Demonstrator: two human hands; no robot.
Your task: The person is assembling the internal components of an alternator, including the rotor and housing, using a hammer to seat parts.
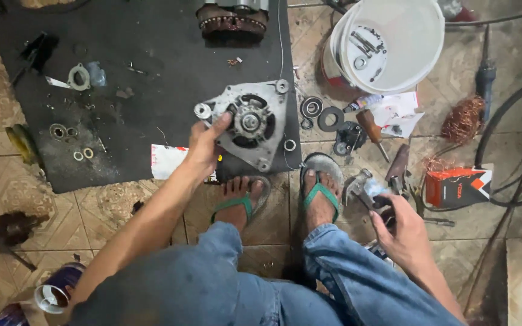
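Observation:
My left hand (203, 143) rests on the near left edge of a grey metal alternator housing (271, 108) that lies on a black rubber mat (140, 66). The fingers touch its rim beside the central bearing hub (250, 121). My right hand (401, 232) reaches down to the right, closed around a dark tool handle (383, 205) next to a hammer (357, 184) on the tiled floor. Both my feet in green flip-flops (318, 194) stand just below the mat.
A white bucket (418, 42) with small parts stands at the back right. Bearings and washers (324, 115), a screwdriver (371, 128), copper wire (463, 118), an orange box (457, 186) and black cables (515, 121) lie at the right. A stator (232, 21) sits at the top, cans (55, 293) lower left.

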